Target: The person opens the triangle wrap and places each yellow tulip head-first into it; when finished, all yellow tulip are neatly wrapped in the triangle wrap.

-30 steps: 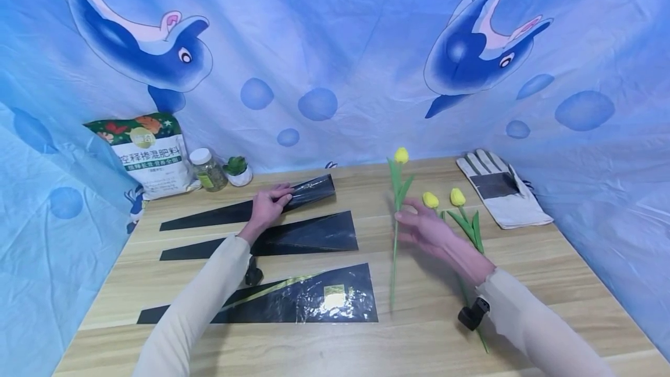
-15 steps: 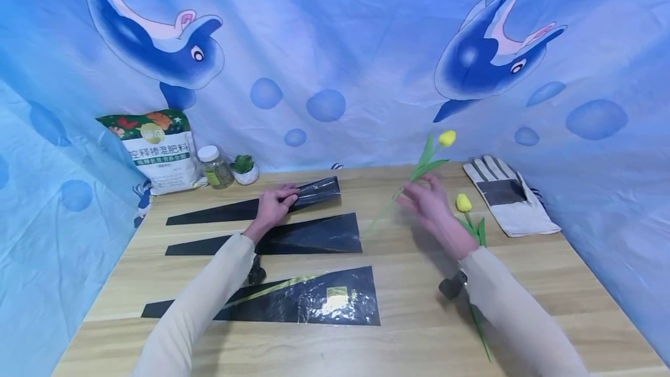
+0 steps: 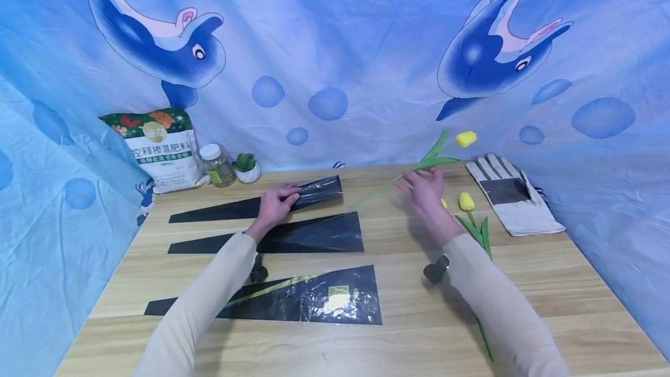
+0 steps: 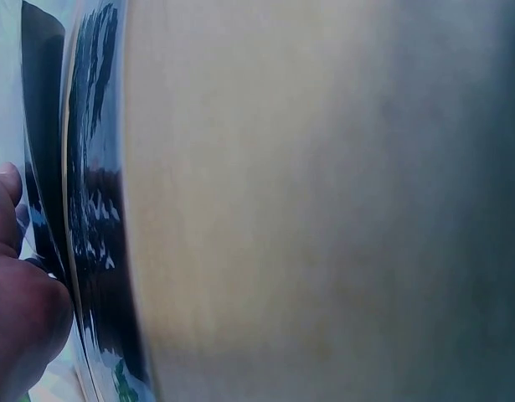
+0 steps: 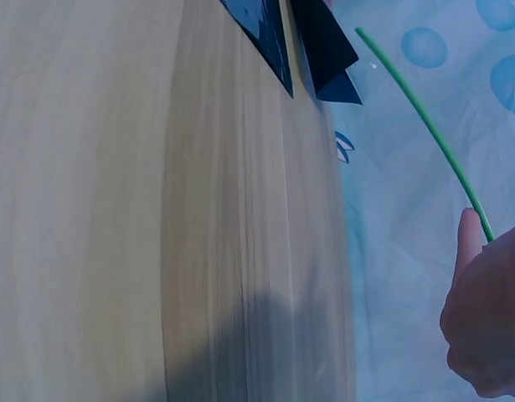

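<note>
In the head view my left hand pinches the farthest black flower sleeve near its wide end. The left wrist view shows that sleeve's upper layer lifted off the table, at my thumb and finger. My right hand holds a yellow artificial tulip by its stem, above the table. Its bloom leans to the upper right. The bare stem end points left toward the sleeve's wide end, apart from it. Another tulip lies by my right forearm; a third shows only a bit of yellow beside my wrist.
Two more black sleeves, a middle one and a near one, lie flat. At the back left stand a fertilizer bag, a jar and a small potted succulent. A white-and-grey glove lies back right.
My right hand has moved back, tilting the tulip from upright to a slant, its stem end swinging left toward the sleeve. My left hand stays on the sleeve. The head view has shifted slightly.
</note>
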The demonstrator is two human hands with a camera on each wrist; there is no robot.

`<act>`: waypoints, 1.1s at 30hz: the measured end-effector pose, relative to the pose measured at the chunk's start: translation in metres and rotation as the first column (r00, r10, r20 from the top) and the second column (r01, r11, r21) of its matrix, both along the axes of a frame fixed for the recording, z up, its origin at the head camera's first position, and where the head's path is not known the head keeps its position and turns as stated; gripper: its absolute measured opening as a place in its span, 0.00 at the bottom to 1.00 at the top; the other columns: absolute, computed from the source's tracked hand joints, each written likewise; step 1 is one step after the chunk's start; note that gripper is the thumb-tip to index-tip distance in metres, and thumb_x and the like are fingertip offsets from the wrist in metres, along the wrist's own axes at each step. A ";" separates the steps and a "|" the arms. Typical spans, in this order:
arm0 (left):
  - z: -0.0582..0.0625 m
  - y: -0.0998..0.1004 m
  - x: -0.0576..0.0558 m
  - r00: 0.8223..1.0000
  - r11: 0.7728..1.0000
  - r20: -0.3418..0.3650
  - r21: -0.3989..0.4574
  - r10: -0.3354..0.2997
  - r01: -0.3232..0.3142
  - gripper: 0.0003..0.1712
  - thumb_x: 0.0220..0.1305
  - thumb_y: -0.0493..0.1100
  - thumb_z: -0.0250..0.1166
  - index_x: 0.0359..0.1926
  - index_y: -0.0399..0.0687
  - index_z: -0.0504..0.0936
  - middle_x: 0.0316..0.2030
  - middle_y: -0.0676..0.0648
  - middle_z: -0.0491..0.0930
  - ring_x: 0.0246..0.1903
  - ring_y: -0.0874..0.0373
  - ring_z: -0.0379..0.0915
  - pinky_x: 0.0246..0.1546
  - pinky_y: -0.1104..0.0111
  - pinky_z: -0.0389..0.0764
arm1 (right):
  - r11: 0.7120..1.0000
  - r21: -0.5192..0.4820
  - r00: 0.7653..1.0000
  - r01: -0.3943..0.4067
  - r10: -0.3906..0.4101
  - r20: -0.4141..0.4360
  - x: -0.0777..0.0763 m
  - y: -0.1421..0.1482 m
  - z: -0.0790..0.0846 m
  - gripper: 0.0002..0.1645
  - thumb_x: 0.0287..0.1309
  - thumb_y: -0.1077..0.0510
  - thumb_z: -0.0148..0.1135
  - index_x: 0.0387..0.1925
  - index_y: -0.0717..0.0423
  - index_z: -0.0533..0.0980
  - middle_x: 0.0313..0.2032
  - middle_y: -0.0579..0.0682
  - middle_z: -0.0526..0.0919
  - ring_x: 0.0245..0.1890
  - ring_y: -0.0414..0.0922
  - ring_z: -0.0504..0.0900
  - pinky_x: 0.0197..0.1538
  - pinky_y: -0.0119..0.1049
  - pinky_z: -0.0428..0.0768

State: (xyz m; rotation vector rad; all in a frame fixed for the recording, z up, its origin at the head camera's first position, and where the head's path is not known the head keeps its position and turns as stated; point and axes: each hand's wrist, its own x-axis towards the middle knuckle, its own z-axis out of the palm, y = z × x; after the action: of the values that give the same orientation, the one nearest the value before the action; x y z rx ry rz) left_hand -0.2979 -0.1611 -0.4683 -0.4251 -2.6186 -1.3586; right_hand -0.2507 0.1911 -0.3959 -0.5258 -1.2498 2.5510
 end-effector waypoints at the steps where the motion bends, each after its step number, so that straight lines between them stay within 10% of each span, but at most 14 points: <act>1: 0.000 0.000 0.000 1.000 1.000 0.000 0.002 0.000 0.000 0.12 0.69 0.36 0.65 0.51 0.39 0.87 0.58 0.41 0.79 0.66 0.46 0.67 0.66 0.53 0.65 | 1.000 -0.005 1.000 0.016 -0.016 -0.003 -0.002 -0.001 -0.001 0.24 0.61 0.78 0.57 0.45 0.54 0.58 0.45 0.59 0.70 0.40 0.48 0.81 0.50 0.46 0.82; 14: 0.001 0.001 0.000 1.000 1.000 0.004 0.003 0.001 -0.001 0.12 0.68 0.35 0.66 0.51 0.38 0.87 0.58 0.40 0.79 0.66 0.45 0.67 0.67 0.52 0.64 | 0.987 0.053 0.989 0.149 -0.148 -0.024 -0.019 -0.015 -0.006 0.29 0.58 0.77 0.62 0.52 0.57 0.59 0.49 0.60 0.67 0.42 0.51 0.80 0.48 0.44 0.84; 33: 0.002 0.001 0.001 1.000 1.000 0.000 -0.001 -0.001 0.001 0.12 0.68 0.35 0.66 0.50 0.39 0.87 0.58 0.41 0.80 0.65 0.46 0.68 0.66 0.53 0.66 | 0.977 0.177 0.991 0.118 -0.106 -0.080 -0.023 -0.048 -0.026 0.33 0.58 0.77 0.61 0.59 0.58 0.59 0.50 0.65 0.70 0.48 0.61 0.78 0.54 0.49 0.81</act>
State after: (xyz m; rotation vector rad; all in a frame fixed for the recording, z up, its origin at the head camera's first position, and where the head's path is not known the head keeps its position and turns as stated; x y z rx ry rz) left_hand -0.2971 -0.1605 -0.4661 -0.4263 -2.6201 -1.3574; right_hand -0.2738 0.1428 -0.4220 -0.4500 -1.3703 2.3139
